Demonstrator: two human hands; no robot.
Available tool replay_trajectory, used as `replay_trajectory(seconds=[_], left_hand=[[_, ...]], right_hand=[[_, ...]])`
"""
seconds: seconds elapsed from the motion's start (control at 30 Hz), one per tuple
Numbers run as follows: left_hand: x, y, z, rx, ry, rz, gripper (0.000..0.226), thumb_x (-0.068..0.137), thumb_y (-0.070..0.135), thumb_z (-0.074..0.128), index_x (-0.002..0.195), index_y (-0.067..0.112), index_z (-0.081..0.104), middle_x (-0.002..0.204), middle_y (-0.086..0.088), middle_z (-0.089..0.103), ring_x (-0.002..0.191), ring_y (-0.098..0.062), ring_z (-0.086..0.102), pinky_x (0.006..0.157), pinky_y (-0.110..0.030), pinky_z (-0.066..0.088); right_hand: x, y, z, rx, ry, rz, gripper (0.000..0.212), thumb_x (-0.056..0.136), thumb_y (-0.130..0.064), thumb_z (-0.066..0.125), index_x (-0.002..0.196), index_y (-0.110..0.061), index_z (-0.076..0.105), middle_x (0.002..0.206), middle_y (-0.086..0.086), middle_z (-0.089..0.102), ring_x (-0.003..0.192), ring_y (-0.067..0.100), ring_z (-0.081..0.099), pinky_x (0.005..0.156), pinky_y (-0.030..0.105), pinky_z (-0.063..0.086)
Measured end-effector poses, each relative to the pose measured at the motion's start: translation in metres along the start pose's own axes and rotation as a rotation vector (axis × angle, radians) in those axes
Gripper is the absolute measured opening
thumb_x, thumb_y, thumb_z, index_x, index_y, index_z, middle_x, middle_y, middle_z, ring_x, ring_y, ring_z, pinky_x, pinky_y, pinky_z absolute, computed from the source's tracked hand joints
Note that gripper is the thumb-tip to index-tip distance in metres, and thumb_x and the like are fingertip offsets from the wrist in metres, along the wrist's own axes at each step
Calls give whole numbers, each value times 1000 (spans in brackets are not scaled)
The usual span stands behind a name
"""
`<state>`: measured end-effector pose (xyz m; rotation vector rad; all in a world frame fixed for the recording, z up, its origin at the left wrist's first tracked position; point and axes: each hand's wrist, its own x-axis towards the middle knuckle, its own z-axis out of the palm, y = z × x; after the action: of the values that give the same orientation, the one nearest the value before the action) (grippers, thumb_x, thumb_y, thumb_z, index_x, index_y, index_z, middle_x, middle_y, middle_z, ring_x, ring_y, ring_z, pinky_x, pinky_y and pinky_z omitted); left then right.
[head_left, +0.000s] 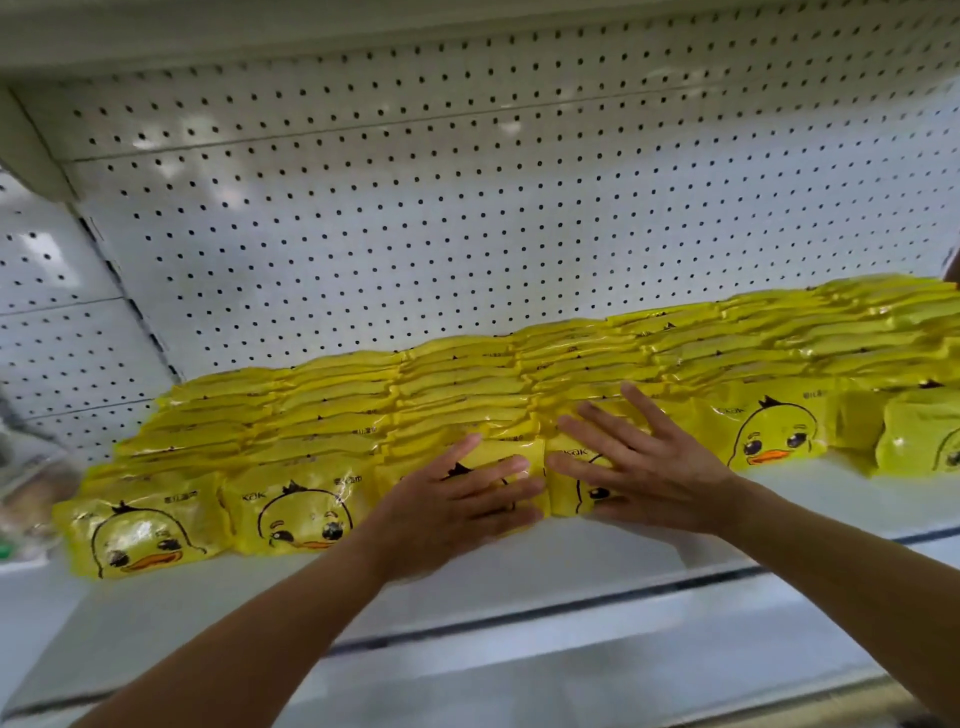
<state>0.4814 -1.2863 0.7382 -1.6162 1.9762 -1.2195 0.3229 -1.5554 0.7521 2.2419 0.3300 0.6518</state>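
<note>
The left hand (457, 501) was laid flat just below the centre of the frame, its fingers straight and spread apart, and was pressed against the face of a yellow duck packet (511, 451) standing at the front of its row. The right hand (644, 467), just to the right and slightly higher, was held open in the same way, with its fingers fanned out and straight, and was pressed on the neighbouring packet (576, 488). These two packets were set side by side, touching, close to the centre of the frame, and part of a printed duck face could be made out between the fingers. Both forearms were stretched up from the lower edge of the frame. Behind the hands, packed rows of packets (467, 384) of the same yellow were lined up one behind another across the middle of the frame, from the lower left to the right edge. Two left front packets (150, 535) with full duck faces were stood at the lower left, and a right front packet (774, 431) was placed at the middle right. All of them were carried on a white shelf (519, 566). A white pegboard panel (467, 208) with dark holes was set behind the rows and filled the upper half of the frame. Some blurred goods (26, 493) could be seen at the left edge, but they could not be identified.
</note>
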Motion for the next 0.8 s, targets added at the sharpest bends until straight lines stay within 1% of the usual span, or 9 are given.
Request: replay_trajectory(seconds=[0.1, 0.27, 0.33, 0.47, 0.53, 0.6, 0.67, 0.73, 0.8], left_hand=[[1, 0, 1, -20, 5, -15, 52, 102, 31, 45, 153, 30, 32, 164, 5, 19, 151, -21, 18, 117, -54, 20], [4, -1, -1, -13, -21, -26, 53, 102, 31, 47, 152, 28, 33, 164, 3, 18, 151, -22, 18, 117, -56, 19], [5, 0, -3, -4, -58, -27, 52, 102, 34, 46, 152, 28, 33, 164, 2, 19, 151, -23, 18, 118, -57, 16], [9, -3, -10, -17, -119, -15, 53, 101, 51, 39, 148, 29, 40, 161, 3, 28, 149, -23, 24, 118, -60, 12], [13, -3, -17, -71, -98, -13, 51, 98, 54, 39, 141, 28, 49, 156, 1, 39, 145, -23, 35, 116, -61, 16], [20, 0, -24, -138, -34, -32, 46, 96, 52, 44, 134, 27, 54, 148, -1, 49, 136, -22, 46, 113, -59, 23], [33, 4, -27, -178, 20, -51, 41, 95, 48, 50, 130, 28, 56, 141, -1, 55, 128, -20, 53, 112, -55, 28], [55, 10, -28, -234, 64, -95, 41, 91, 43, 56, 130, 29, 57, 139, 1, 57, 124, -18, 56, 113, -49, 29], [82, 20, -31, -310, 98, -147, 45, 88, 38, 59, 132, 29, 53, 141, 3, 55, 125, -17, 53, 114, -46, 28]], right_hand=[[4, -2, 5, 0, 60, 19, 57, 97, -62, 33, 145, -32, 42, 152, 9, 39, 139, 32, 38, 105, 61, 36], [3, -3, 9, -2, 49, 23, 62, 94, -65, 36, 147, -32, 38, 154, 9, 36, 140, 33, 37, 106, 61, 34], [2, -4, 8, 21, 17, 18, 65, 93, -67, 37, 148, -32, 36, 155, 9, 34, 141, 33, 34, 108, 63, 32], [-1, -5, -4, 105, -49, 28, 66, 96, -66, 25, 152, -32, 27, 158, 10, 27, 143, 36, 28, 108, 66, 26], [-4, -5, -15, 143, -35, 69, 65, 97, -63, 25, 153, -31, 24, 158, 10, 26, 144, 35, 27, 109, 66, 25], [-12, -7, -25, 183, -33, 161, 67, 95, -62, 33, 153, -30, 22, 158, 9, 26, 145, 32, 27, 111, 64, 23], [-27, -8, -32, 237, -43, 318, 66, 96, -59, 34, 153, -28, 21, 159, 8, 24, 145, 28, 27, 113, 61, 22], [-46, -4, -40, 313, -49, 500, 61, 98, -52, 33, 152, -27, 23, 159, 7, 25, 143, 26, 31, 114, 55, 23], [-70, 6, -48, 376, -33, 652, 56, 98, -47, 33, 149, -24, 29, 154, 8, 33, 138, 28, 38, 110, 52, 30]])
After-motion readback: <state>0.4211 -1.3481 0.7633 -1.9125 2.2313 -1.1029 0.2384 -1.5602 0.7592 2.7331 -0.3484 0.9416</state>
